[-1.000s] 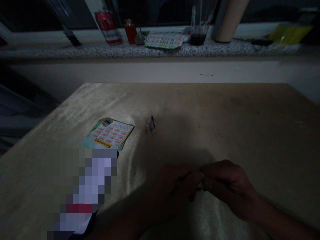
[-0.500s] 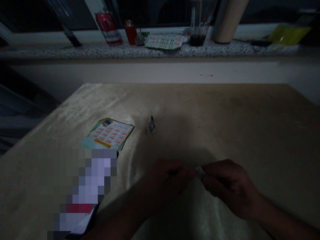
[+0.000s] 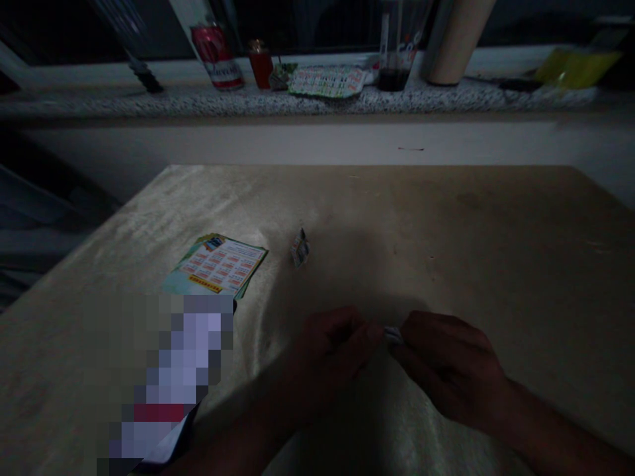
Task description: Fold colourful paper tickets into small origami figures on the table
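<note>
A small folded piece of printed paper (image 3: pixel 393 334) is pinched between my two hands above the table. My left hand (image 3: pixel 337 344) grips its left end between thumb and forefinger. On the other end, the fingers and thumb of my right hand (image 3: pixel 446 363) are closed. Beyond my left hand, another small folded paper (image 3: pixel 300 248) stands on the table. A stack of printed cards (image 3: pixel 221 264) lies farther left.
A phone with a blurred-out screen (image 3: pixel 178 370) lies on the beige table (image 3: pixel 496 231) at the left. Along the stone windowsill (image 3: pixel 173 102) stand a red can (image 3: pixel 218 58), an orange-red bottle (image 3: pixel 260 65), a crumpled printed packet (image 3: pixel 326 81), a cup with dark liquid (image 3: pixel 393 76) and a tan cylinder (image 3: pixel 456 46).
My right hand has shifted slightly left and its fingers are more bunched over the paper. The paper has turned and now lies more level between my hands.
</note>
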A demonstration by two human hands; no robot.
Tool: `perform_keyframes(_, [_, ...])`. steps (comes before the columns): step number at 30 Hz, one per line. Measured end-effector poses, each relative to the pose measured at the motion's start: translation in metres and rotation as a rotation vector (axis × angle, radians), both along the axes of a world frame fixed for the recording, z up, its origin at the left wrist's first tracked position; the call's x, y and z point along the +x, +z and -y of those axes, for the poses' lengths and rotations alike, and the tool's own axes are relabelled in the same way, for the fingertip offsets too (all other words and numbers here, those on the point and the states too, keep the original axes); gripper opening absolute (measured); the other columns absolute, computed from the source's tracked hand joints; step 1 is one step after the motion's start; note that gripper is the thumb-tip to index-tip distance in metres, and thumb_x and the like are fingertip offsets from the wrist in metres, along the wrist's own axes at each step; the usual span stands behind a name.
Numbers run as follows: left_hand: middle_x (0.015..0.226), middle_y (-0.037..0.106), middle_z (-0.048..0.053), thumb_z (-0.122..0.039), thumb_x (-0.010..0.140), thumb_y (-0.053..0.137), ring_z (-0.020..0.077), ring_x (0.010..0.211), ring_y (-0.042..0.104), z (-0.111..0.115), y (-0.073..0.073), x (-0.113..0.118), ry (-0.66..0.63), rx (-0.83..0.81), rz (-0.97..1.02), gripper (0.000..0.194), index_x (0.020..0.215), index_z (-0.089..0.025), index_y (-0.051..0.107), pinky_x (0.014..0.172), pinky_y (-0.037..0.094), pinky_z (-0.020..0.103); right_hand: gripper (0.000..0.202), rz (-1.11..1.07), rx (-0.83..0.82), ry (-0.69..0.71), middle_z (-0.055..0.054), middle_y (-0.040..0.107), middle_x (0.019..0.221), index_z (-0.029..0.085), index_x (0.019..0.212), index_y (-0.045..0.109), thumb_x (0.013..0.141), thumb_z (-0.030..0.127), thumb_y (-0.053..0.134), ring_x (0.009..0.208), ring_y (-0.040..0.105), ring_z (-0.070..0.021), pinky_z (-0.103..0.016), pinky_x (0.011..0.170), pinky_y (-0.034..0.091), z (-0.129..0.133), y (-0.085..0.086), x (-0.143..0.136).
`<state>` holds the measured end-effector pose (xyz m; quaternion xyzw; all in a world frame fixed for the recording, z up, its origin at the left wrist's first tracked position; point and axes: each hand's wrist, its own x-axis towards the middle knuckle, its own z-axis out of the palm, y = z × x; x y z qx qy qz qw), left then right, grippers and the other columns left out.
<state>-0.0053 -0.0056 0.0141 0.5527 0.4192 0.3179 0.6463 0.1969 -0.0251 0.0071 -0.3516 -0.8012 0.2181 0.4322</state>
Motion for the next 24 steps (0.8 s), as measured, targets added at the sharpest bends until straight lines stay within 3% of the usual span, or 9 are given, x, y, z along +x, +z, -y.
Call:
perform_keyframes(2, [0.06,0.049,-0.004,-0.054,0.092,0.062,0.0084,0.055,0.041,-0.0011,0.0003,0.0,-0.015,-0.032,0.016,0.043,0.072,-0.016,0.056,0.05,0.031,0.02,0.021,0.053,0.102,-0.005,0.004,0.044,0.066,0.019,0.083,0.052,0.089,0.004,0.065,0.06,0.038,-0.0112,-0.029,0.055,0.03,-0.0011,-0.0023,0.0004])
perform_keyframes(5, [0.067,0.054,-0.002,-0.047,0.093,0.064,0.0095,0.061,0.047,-0.0016,0.0016,-0.0007,-0.028,-0.021,0.054,0.035,0.079,-0.015,0.06,0.055,0.037,0.021,0.018,0.106,0.105,0.011,0.003,0.049,0.066,0.018,0.085,0.054,0.089,0.007,0.067,0.061,0.041,-0.012,-0.029,0.057,0.032,-0.0023,-0.0051,0.001])
perform_keyframes(15, [0.072,0.063,0.001,-0.026,0.094,0.057,0.0136,0.068,0.056,-0.0002,0.0019,-0.0039,-0.012,0.2,-0.088,0.019,0.083,-0.015,0.067,0.062,0.043,0.025,0.018,0.059,-0.234,0.11,0.003,0.048,0.067,0.018,0.083,0.056,0.1,0.014,0.051,0.058,0.044,-0.0095,-0.026,0.054,0.032,-0.0008,0.0027,-0.0032])
perform_keyframes(20, [0.08,0.068,0.001,-0.026,0.097,0.053,0.0139,0.073,0.06,0.0022,0.0035,-0.0022,-0.042,0.29,-0.208,0.019,0.092,-0.017,0.069,0.067,0.044,0.025,0.021,0.009,-0.291,0.083,0.004,0.043,0.065,0.018,0.077,0.053,0.097,0.013,0.053,0.056,0.041,-0.0086,-0.026,0.052,0.029,-0.0003,0.0035,-0.0027])
perform_keyframes(24, [0.075,0.061,-0.001,-0.03,0.1,0.052,0.0112,0.069,0.054,0.0018,0.0065,-0.0004,-0.085,0.316,-0.222,0.023,0.085,-0.017,0.064,0.063,0.039,0.023,0.023,-0.04,-0.467,0.099,0.006,0.037,0.062,0.018,0.075,0.053,0.098,0.018,0.053,0.054,0.035,-0.0078,-0.024,0.05,0.028,0.0012,0.0032,-0.0031])
